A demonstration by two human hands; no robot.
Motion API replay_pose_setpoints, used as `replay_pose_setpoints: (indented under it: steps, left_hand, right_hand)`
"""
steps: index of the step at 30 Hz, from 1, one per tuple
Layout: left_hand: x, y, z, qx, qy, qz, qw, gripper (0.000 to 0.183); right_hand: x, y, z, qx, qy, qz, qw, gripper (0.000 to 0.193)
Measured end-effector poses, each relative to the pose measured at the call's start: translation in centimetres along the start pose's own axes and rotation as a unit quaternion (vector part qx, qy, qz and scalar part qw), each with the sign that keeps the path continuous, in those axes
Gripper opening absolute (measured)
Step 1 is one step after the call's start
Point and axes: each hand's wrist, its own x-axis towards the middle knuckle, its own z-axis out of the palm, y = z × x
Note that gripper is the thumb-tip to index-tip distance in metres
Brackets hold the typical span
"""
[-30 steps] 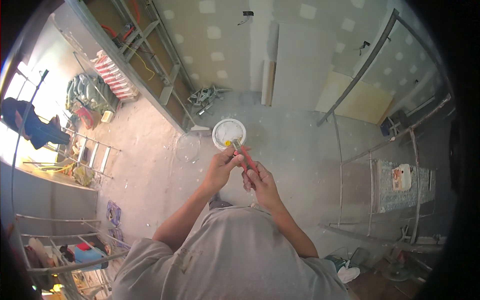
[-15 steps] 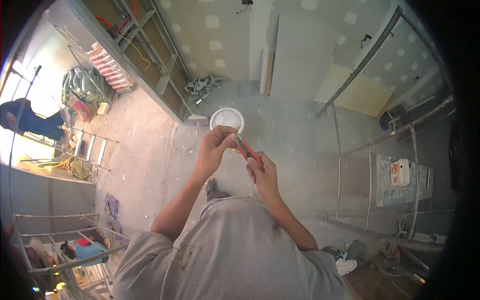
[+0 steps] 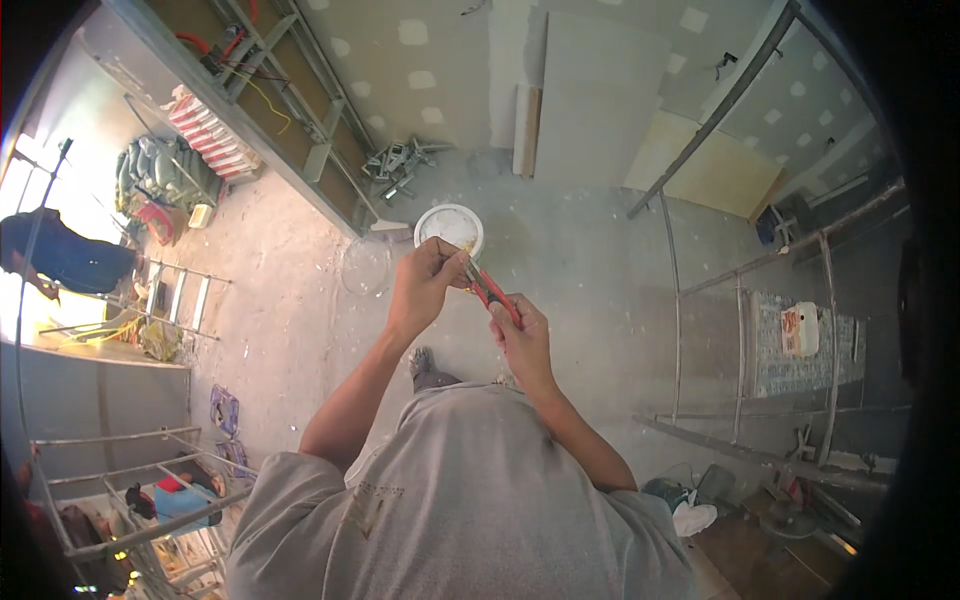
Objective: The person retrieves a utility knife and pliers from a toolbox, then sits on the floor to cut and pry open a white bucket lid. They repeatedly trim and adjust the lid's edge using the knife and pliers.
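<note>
Head view: red tool (image 3: 494, 291) was clamped in right hand (image 3: 526, 332), tip pinched by left hand (image 3: 425, 287); finger nicks were risked by slippage.

From here I see a speckled grey floor (image 3: 590, 290), a white-patched far wall (image 3: 380, 80) and bright light (image 3: 78, 310) on the left.

The red tool (image 3: 493, 289) looks plastic, the grey shirt (image 3: 460, 480) matt cloth.
</note>
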Motion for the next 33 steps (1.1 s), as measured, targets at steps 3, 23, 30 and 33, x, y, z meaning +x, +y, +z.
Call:
replay_pose_setpoints:
  steps: [3, 23, 30, 33]
  left_hand:
    - [0.2, -0.1, 0.2, -0.001, -0.007, -0.008, 1.000, 0.019]
    - [-0.2, -1.3, 0.0, 0.096, -0.035, -0.018, 0.995, 0.017]
    - [-0.8, -1.1, 0.3, 0.066, -0.050, -0.023, 0.996, 0.012]
    - [-0.8, -1.3, 0.1, 0.082, -0.043, 0.006, 0.996, 0.014]
  right_hand:
    - [0.3, 0.7, -0.4, -0.013, 0.012, 0.005, 1.000, 0.017]
    - [2.5, -1.8, -1.0, -0.116, -0.199, 0.038, 0.972, 0.029]
    - [3.0, -1.4, -0.4, -0.127, -0.168, 0.005, 0.977, 0.031]
    - [3.1, -1.1, -0.3, -0.149, -0.167, 0.000, 0.975, 0.030]
